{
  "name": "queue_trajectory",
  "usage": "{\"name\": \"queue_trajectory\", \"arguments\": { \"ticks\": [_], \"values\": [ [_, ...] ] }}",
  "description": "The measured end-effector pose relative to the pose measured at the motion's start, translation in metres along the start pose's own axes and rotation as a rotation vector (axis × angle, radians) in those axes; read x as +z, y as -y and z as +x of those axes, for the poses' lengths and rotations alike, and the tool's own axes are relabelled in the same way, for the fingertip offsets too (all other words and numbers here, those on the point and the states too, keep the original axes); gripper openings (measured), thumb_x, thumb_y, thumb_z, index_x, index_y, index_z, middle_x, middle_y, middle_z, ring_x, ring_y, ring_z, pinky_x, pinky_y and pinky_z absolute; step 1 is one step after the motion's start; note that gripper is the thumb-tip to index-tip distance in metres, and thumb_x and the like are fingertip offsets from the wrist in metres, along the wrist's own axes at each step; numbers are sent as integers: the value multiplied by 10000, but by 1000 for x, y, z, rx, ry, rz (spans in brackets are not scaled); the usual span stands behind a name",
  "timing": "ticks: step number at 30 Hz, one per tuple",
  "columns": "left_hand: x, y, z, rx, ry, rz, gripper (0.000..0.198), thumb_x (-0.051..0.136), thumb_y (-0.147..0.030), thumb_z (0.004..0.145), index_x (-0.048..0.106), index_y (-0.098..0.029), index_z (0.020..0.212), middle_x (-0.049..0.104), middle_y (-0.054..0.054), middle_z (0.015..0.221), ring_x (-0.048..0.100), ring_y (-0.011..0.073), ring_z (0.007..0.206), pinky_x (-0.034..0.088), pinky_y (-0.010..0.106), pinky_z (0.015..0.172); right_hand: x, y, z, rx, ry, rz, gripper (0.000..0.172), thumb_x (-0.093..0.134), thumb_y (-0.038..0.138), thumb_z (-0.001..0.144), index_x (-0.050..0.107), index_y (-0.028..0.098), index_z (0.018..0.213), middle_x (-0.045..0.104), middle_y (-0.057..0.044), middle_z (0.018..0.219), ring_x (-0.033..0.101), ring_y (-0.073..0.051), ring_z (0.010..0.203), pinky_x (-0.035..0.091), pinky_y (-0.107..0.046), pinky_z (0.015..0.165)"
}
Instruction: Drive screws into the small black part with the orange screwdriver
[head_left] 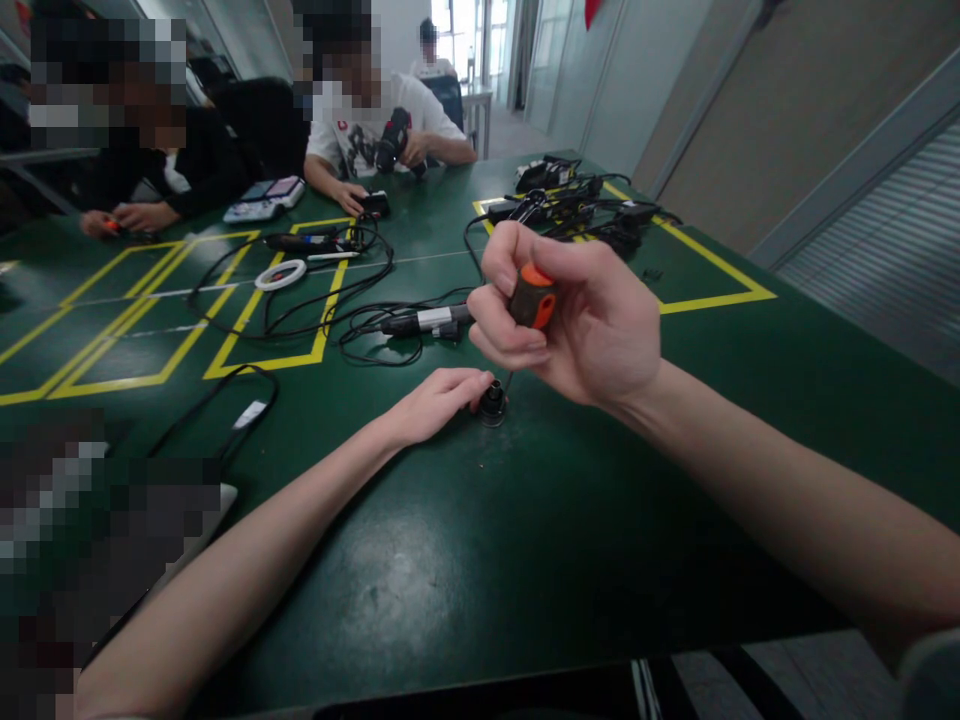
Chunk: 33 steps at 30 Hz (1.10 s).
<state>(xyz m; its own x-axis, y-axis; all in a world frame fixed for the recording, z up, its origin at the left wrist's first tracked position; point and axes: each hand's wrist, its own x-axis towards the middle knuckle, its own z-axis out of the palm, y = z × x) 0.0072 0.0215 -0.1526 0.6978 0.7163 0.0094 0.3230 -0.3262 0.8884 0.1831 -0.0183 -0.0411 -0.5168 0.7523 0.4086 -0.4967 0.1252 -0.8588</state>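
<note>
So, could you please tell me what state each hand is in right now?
Left hand: touching the black part; whether it grips cannot be told.
Right hand: closed, holding the screwdriver.

Greyish sleeve, bare forearms

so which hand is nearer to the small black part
Left. The left hand is at the small black part, touching its side; the right hand is raised above it, farther off, gripping an orange and black handle.
</note>
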Motion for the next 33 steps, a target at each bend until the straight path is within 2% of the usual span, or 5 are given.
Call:
{"name": "queue_trajectory", "arguments": {
  "ticks": [8, 14, 20, 24, 33],
  "values": [
    [0, -2, 0, 10, 5, -14, 699, 372, -752, 989, 715, -152, 886, 669, 55, 831, 557, 186, 778, 443, 329, 740, 5, 1, 4, 15, -38, -35, 494, 405, 468, 1087, 480, 203, 676, 398, 33, 590, 327, -99, 506, 337, -191, 435],
    [0, -5, 1, -13, 10, -11, 665, 393, -728, 981, 705, -154, 860, 664, 51, 825, 529, 177, 762, 424, 327, 741, 4, 2, 0, 0, 11, 19, 424, 435, 463, 1049, 486, 208, 714, 320, 71, 539, 204, -81, 467, 205, -204, 435],
    [1, 1, 0, 2, -18, -7, 641, 401, -704, 1010, 723, -157, 916, 678, 57, 865, 566, 190, 802, 467, 327, 754, 2, 1, 0, 1, 2, -20, 217, 496, 337, 982, 466, 227, 797, 391, 72, 541, 244, -87, 442, 255, -192, 412],
    [0, 1, 0, 11, -17, 2, 633, 406, -688, 1018, 733, -155, 920, 677, 54, 856, 572, 191, 805, 479, 327, 761, 0, 1, 2, -16, 50, 11, 323, 397, 269, 1005, 526, 202, 717, 441, 26, 565, 296, -103, 450, 305, -202, 399],
    [-2, -5, 0, 5, 24, 2, 625, 396, -685, 1009, 685, -156, 847, 661, 47, 826, 546, 179, 768, 443, 330, 754, 2, 2, 1, -12, 0, -20, 341, 461, 425, 1012, 473, 229, 734, 311, 79, 513, 159, -93, 443, 178, -209, 409]
  ]
}}
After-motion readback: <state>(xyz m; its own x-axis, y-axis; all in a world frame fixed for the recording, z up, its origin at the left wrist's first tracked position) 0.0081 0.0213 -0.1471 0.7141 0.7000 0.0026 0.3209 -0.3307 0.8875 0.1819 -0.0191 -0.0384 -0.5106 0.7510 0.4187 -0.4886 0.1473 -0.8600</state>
